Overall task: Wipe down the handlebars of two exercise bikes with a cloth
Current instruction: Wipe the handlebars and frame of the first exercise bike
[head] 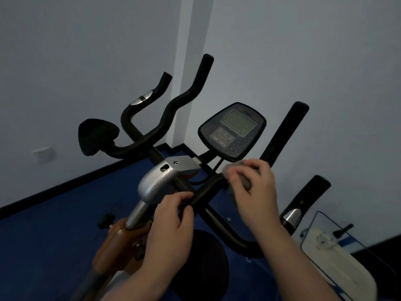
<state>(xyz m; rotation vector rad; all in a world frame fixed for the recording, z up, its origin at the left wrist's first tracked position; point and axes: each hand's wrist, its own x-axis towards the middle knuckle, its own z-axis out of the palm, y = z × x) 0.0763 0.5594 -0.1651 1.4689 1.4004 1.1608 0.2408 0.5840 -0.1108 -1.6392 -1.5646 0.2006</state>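
The person stands over the near exercise bike, both hands on its black handlebar (208, 190). The left hand (173, 216), at about seven o'clock from the console (232, 131), curls its fingers and thumb around the padded bar just beside the silver stem housing (156, 181). The right hand (253, 187), at five o'clock below the console, pinches a small grey cloth (236, 170) bunched against the bar's middle stretch.

The cloth looks thin, soft and light; it should fold around the tube easily, so wrapping it and sliding along the length seems the sensible grip. The bar itself looks rigid, with a foam-like sleeve that likely drags a little rather than slips, so steadying it near the stem is sound. The console looks the fragile part and sits close above the wiping hand.

The second bike's handlebar (191, 92) rises at eleven o'clock, untouched for now.

Faint lettering runs along the silver housing, and the console has markings, but none of it is legible in this dim light.
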